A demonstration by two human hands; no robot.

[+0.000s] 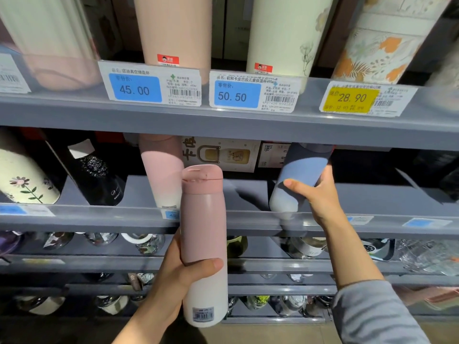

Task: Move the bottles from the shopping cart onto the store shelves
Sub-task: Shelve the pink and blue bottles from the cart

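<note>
Grey store shelves (223, 125) carry price tags; left hand (173, 276) grips pink bottle (203, 244), right hand (315, 194) grips blue bottle (298, 180).

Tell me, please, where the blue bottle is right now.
In the head view, the blue bottle sits right of centre on the middle shelf, gripped by the right hand, beside a pink bottle.
</note>
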